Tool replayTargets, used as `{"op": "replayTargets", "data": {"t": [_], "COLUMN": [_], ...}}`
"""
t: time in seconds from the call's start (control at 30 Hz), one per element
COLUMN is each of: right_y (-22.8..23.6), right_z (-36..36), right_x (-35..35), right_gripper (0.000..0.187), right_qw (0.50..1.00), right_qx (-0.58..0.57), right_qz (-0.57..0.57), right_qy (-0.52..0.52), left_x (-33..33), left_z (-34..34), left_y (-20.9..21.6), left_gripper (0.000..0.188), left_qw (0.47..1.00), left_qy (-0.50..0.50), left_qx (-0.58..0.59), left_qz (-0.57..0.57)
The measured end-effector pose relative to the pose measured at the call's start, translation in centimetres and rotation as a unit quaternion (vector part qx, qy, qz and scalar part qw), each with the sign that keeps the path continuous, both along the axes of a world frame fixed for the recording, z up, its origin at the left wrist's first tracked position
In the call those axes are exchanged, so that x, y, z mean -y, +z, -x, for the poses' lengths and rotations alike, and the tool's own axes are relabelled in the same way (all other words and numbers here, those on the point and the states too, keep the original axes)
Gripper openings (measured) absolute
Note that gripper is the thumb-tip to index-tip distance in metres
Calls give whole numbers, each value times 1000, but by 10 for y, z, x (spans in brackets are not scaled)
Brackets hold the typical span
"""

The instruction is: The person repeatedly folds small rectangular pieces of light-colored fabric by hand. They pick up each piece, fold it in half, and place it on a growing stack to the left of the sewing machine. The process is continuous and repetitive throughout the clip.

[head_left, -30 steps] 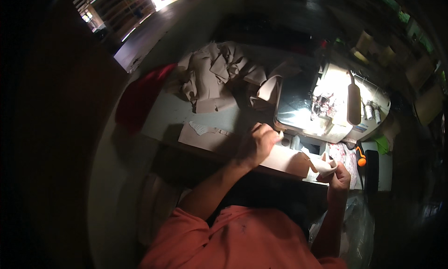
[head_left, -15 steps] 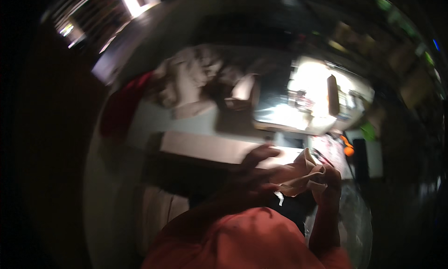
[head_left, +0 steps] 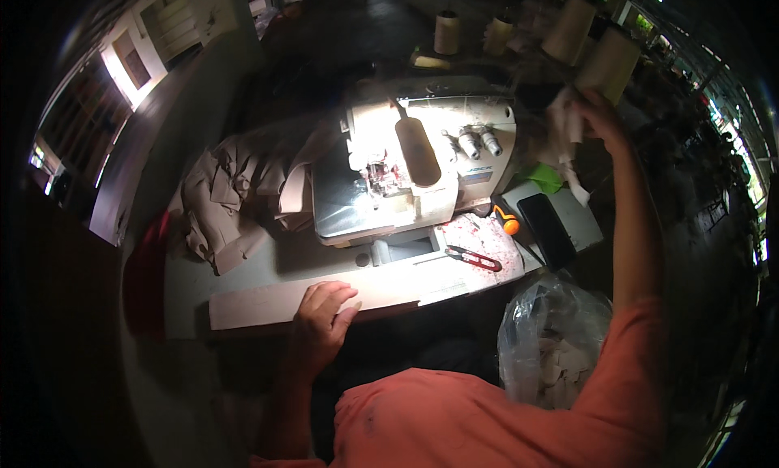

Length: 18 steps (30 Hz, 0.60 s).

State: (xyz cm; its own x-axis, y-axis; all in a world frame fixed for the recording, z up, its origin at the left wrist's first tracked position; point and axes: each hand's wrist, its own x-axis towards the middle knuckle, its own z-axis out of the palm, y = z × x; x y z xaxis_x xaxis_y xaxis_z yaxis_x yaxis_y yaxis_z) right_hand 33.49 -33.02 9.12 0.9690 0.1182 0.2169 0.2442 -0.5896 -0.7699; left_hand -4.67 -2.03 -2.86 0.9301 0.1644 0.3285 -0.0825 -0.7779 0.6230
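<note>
Hands: well apart from each other; one is at the bench's front edge, the other reaches far out to the right.
Left hand (head_left: 324, 318): rests on the beige strip (head_left: 260, 300); fingers lightly bent, thumb spread away from them.
Right hand (head_left: 599, 118): at the blurred pale cloth (head_left: 565, 131); whether its fingers are clamped on it, I cannot tell.
Beige strip: lies lengthwise along the front edge of the bench (head_left: 188, 289); partly covered by the left hand.
Sewing machine (head_left: 466, 172): behind the strip, brightly lit; a beige fabric heap (head_left: 223, 212) lies to its left.
Red snips (head_left: 475, 259): on a patterned cloth (head_left: 489, 239); an orange-headed tool (head_left: 510, 224) and a flat black object (head_left: 545, 229) lie near.
Clear plastic bag (head_left: 522, 326): in front of the bench's right part; holds beige scraps (head_left: 564, 367).
Thread cones (head_left: 446, 32): upright beyond the machine.
</note>
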Motion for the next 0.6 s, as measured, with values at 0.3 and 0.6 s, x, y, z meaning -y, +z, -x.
{"op": "replayTargets", "data": {"t": [0.3,0.6], "right_y": [-41,-130], "right_z": [119,248], "right_x": [-42,-81], "right_gripper": [29,15], "right_qw": [977,946], "right_qx": [26,-166], "right_qz": [-166,-200], "right_qy": [132,194], "left_x": [31,30], "left_z": [-29,-54], "left_y": [-22,-59], "left_gripper": [16,12], "left_qw": [996,993], "left_qy": [39,25], "left_qx": [34,14], "left_qz": [-78,-118]}}
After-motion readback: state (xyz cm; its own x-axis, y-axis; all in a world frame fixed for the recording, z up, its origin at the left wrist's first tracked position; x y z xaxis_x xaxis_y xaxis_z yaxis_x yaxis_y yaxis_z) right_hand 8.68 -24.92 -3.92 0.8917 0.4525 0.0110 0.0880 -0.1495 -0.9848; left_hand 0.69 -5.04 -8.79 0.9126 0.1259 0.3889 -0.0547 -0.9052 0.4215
